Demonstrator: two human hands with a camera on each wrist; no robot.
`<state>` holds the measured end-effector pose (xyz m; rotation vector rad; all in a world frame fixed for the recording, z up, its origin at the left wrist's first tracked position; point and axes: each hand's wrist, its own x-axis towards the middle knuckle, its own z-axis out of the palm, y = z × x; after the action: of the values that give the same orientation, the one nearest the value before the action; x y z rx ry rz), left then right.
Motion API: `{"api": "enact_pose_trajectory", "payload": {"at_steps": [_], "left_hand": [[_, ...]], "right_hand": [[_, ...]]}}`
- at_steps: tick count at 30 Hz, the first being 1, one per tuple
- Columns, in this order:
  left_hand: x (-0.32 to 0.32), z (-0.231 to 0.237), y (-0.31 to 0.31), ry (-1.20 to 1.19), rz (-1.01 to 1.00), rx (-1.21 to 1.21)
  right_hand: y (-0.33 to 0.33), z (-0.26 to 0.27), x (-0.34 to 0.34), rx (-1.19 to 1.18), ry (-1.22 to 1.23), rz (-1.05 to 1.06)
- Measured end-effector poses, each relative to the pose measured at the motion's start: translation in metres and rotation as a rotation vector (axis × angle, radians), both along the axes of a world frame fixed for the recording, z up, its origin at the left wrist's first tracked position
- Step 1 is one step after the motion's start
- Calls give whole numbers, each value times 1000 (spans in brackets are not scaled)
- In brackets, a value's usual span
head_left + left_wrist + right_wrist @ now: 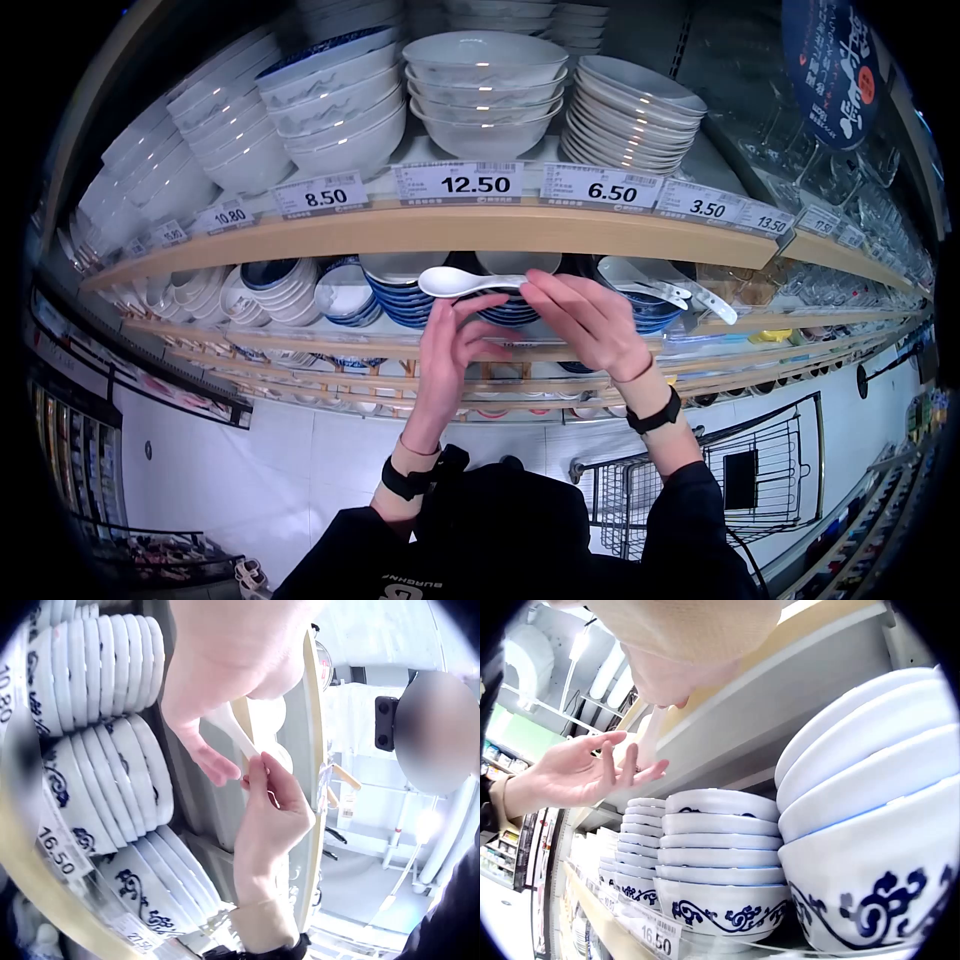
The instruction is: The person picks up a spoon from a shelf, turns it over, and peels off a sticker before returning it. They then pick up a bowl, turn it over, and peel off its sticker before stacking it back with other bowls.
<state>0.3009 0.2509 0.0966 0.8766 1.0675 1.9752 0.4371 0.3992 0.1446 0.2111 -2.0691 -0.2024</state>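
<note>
White spoon (445, 284): one, held before the wooden shelf edge (420, 232), its bowl end toward the left.
Right hand (585, 320): thumb and fingertips pinching the spoon's handle end.
Left hand (448, 352): fingers loosely spread, just below the spoon; contact cannot be told.
Stacked bowls (482, 135): white, behind the price tags (457, 184).
Wire cart (740, 480): at right, on the pale floor (345, 450).

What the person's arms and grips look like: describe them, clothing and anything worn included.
The left grip and right grip show no gloves. Dark, plain-looking sleeves end short of the wrists. Each wrist wears a beige band with a black strap. A small black block shows beside the left strap.
</note>
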Motion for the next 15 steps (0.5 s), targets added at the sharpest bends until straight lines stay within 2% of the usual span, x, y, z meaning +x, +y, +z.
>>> {"api": "enact_pose_trajectory", "payload": {"at_steps": [2,6,9,11,13,15], "left_hand": [[4,9,9,-147,-110,40],[5,16,22,-173,-101,-7],[15,19,31,-121,-21,-15],[21,19,37,-146,2,74],[24,19,42,-53,11,104],[25,17,44,41,9,120]], "right_hand": [[-6,1,22,9,-15,-9],[-18,3,53,5,-60,-71],[-9,-16,49,-219,78,-42],[-18,-16,49,-585,53,-80],[-25,-18,54,-935,-12,-130],[-25,-12,55,-1241,-138,-34]]}}
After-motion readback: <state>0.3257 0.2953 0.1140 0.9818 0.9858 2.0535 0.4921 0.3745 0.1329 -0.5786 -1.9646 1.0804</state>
